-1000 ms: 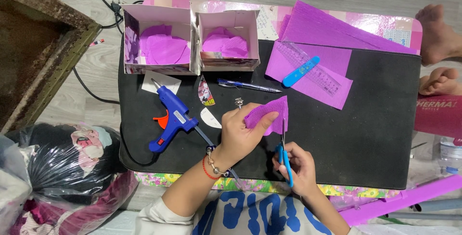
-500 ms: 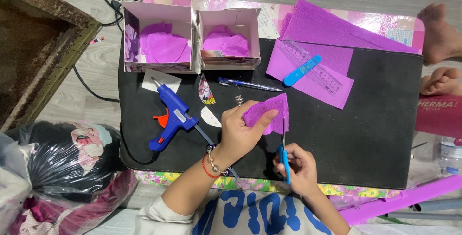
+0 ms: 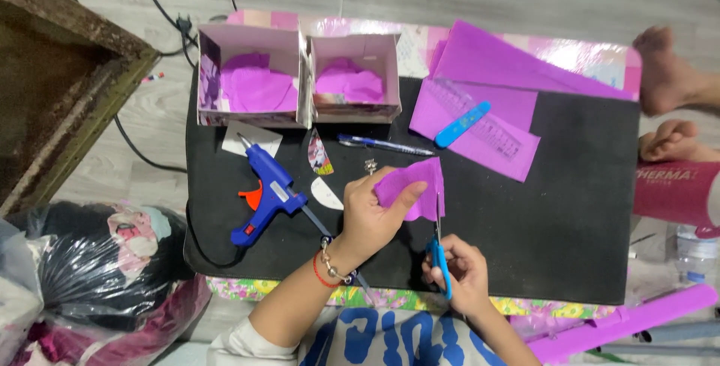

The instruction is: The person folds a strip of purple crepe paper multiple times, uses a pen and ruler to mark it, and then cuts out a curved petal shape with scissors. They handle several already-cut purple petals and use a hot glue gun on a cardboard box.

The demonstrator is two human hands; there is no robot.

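**A:** Reading left to right, what lies on the black mat (image 3: 570, 208)?

**B:** A blue glue gun (image 3: 268, 193) at the left; behind it two open boxes (image 3: 300, 73) holding purple paper pieces; a pen (image 3: 379, 143) near the middle; at the right, flat purple sheets (image 3: 480, 111) with a blue-handled tool and a clear ruler lying on them.

**A:** And the hands?

**B:** The left hand (image 3: 371, 212) is closed in a pinch on a folded purple paper piece (image 3: 416, 186), thumb on top, lifting it just above the mat. The right hand (image 3: 461, 272) is wrapped around blue-handled scissors (image 3: 439, 250), blades pointing up at the paper's right edge; how far the blades stand apart cannot be told.

**A:** What makes a good cut here?

**B:** In my judgement: keep the fold pinched flat so the layers do not slip, hold the thumb clear of the blade line, and turn the paper into the scissors rather than twisting the scissors. Long, steady closures should leave a smoother edge than short snips.
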